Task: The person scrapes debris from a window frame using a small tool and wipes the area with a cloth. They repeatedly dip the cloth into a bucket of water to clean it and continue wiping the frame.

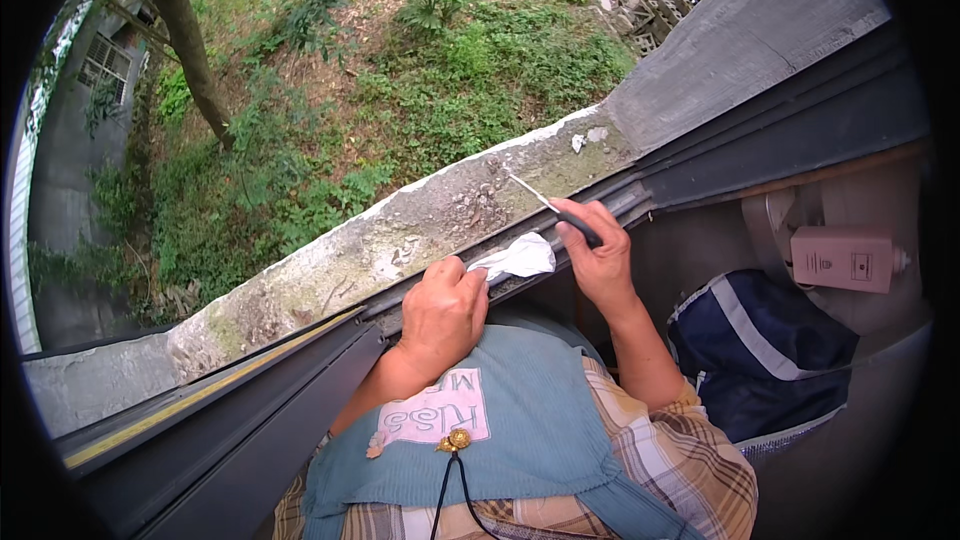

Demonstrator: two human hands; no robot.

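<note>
My right hand (600, 251) grips the black handle of a screwdriver (534, 192). Its thin metal shaft points out over the weathered concrete sill (420, 229), with the tip above or touching loose grit; I cannot tell which. In my left hand (445, 307) is a crumpled white tissue or cloth (523, 256), bunched out past the thumb. That hand rests at the dark metal window track (502, 240), and the white wad lies across the rails. Grit, small debris and greenish growth cover the sill beyond the track.
A dark sliding window frame (247, 427) stands at my left. Below the frame on the right are a navy bag (757, 352) with a pale stripe and a pink bottle (841, 259). Outside, past the sill's edge, a planted slope (480, 67) lies lower down.
</note>
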